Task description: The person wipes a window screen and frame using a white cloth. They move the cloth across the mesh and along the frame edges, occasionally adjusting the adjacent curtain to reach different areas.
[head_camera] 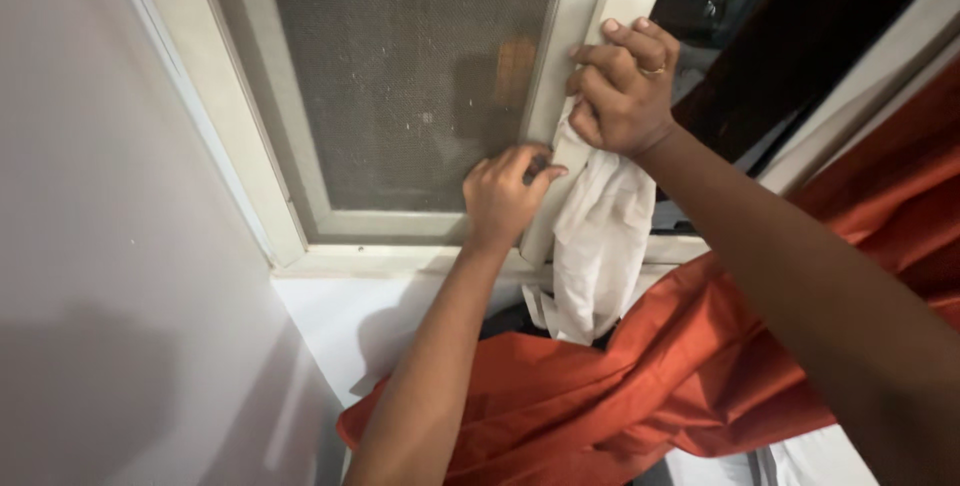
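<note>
A window with a cream frame (pixel 300 216) and a grey mesh screen (pixel 400 66) fills the upper middle. My left hand (pixel 503 191) rests on the lower part of the screen's upright frame bar (pixel 570 36), fingers curled against it. My right hand (pixel 622 86) is higher on the same bar, closed on a white cloth (pixel 598 246). The cloth hangs down from that hand past the sill. A ring shows on one finger of the right hand.
An orange curtain (pixel 640 386) drapes across the lower right, under my right arm. A pale wall (pixel 110 246) is on the left. To the right of the bar the window opening (pixel 760 16) is dark. The white sill (pixel 400 258) runs below the screen.
</note>
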